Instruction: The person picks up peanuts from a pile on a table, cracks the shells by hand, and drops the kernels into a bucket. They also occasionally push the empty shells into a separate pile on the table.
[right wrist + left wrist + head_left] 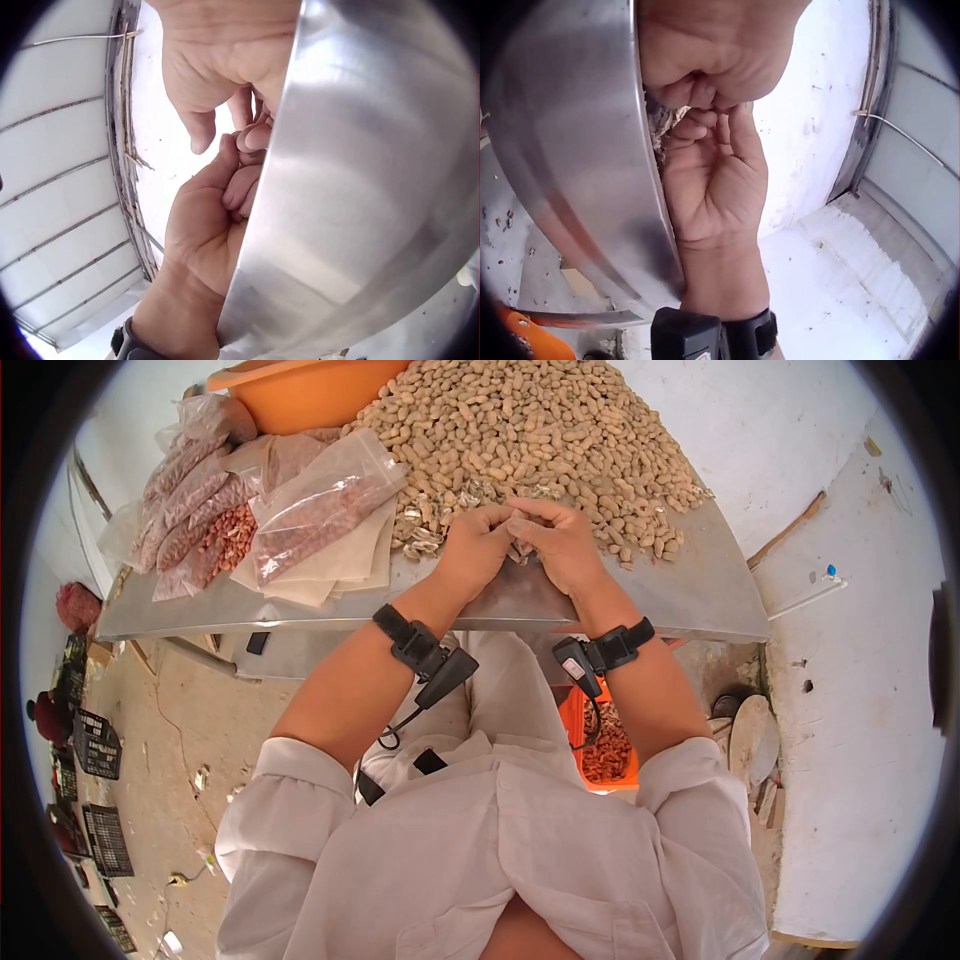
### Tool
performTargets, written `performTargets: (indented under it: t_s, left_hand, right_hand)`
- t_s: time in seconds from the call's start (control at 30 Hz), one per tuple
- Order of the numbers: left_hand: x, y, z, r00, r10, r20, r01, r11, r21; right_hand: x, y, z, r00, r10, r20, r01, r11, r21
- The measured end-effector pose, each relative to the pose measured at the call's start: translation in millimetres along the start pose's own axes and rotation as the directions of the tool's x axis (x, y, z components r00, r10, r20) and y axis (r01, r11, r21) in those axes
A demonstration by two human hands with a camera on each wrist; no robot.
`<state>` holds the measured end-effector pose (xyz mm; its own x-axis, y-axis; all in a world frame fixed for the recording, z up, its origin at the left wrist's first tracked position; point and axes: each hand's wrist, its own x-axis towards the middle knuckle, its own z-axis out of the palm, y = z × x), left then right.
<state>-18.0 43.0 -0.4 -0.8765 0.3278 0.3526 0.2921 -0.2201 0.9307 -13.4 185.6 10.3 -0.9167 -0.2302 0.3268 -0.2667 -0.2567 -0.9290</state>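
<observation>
Both hands meet at the front of a heap of unshelled peanuts (pixel 540 435). My left hand (pixel 475 550) has its fingers curled at a small peanut, almost wholly hidden by the fingers. From the other side, my right hand (pixel 562 545) brings its thumb and forefinger up against the left fingertips. In the right wrist view, one finger (pixel 201 131) of the right hand stands away from the others. I cannot tell whether the right hand grips the peanut too. Broken shells (pixel 425 528) lie beside the left hand.
Clear bags of reddish kernels (pixel 325 525) lie on the metal table (pixel 690 595) at left, before an orange basin (pixel 315 395). Under the table stands an orange crate (pixel 572 720) with reddish contents. Black crates (pixel 107 840) sit on the floor at far left.
</observation>
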Motion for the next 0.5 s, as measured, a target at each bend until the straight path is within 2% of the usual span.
performTargets:
  t_s: [0.1,0.2,0.3,0.4,0.5]
  left_hand:
    - [-1.2,2.4,0.4,0.998,-0.031,-0.057,0.031,0.999,0.008]
    - [-3.4,7.3,1.8,0.998,-0.058,-0.023,0.057,0.998,-0.034]
    - [-5.0,11.7,2.6,0.994,-0.109,-0.028,0.105,0.986,-0.128]
    - [-0.9,2.5,-4.2,0.985,-0.174,0.019,0.169,0.922,-0.347]
    - [2.4,-1.2,-4.7,0.979,-0.197,0.052,0.199,0.868,-0.454]
  right_hand:
    - [2.2,1.3,-1.9,0.999,0.035,-0.017,-0.035,0.999,0.004]
    - [2.0,2.2,-2.2,0.998,0.051,-0.024,-0.051,0.999,0.019]
    - [1.2,0.5,0.2,0.999,0.041,-0.010,-0.040,0.997,0.066]
    - [0.8,-1.5,4.2,1.000,0.015,-0.009,-0.014,0.993,0.115]
    - [0.3,-3.8,4.9,0.999,0.023,-0.033,-0.019,0.994,0.108]
